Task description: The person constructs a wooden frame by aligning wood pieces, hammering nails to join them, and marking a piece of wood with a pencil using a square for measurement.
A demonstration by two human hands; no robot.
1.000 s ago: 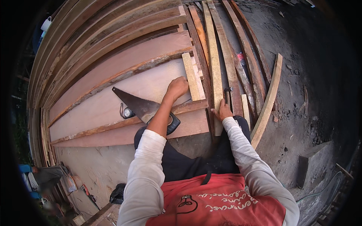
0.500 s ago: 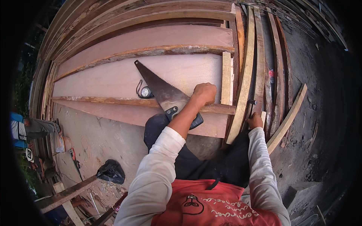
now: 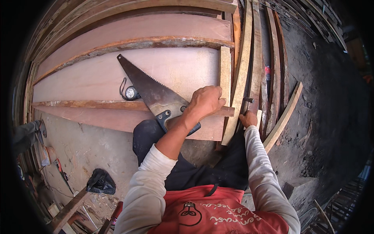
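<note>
My left hand [image 3: 205, 102] is closed, its fingers curled over the end of a long brown batten [image 3: 117, 104], near a short pale wood strip [image 3: 224, 72]. Whatever its fingertips hold is hidden. My right hand [image 3: 248, 119] grips a hammer [image 3: 248, 100], whose dark head shows above the fist beside the long timbers. A handsaw [image 3: 150, 85] with a rusty blade lies across the plywood [image 3: 175, 66] and the batten, teeth facing away from me. My left forearm covers part of its dark handle. Next to the blade rests a round tape measure [image 3: 131, 93] with a wrist strap.
Several long timbers [image 3: 255, 58] lie right of the plywood, and one loose pale piece [image 3: 286, 113] slants on the dark ground. More planks [image 3: 89, 17] are stacked at the far side. A black plastic bag [image 3: 101, 181] sits at lower left near another red-handled saw [image 3: 60, 167].
The whole view has shifted, so the scene sits further left. My left hand has moved slightly nearer to me, toward the batten's end. The hammer stays in my right hand.
</note>
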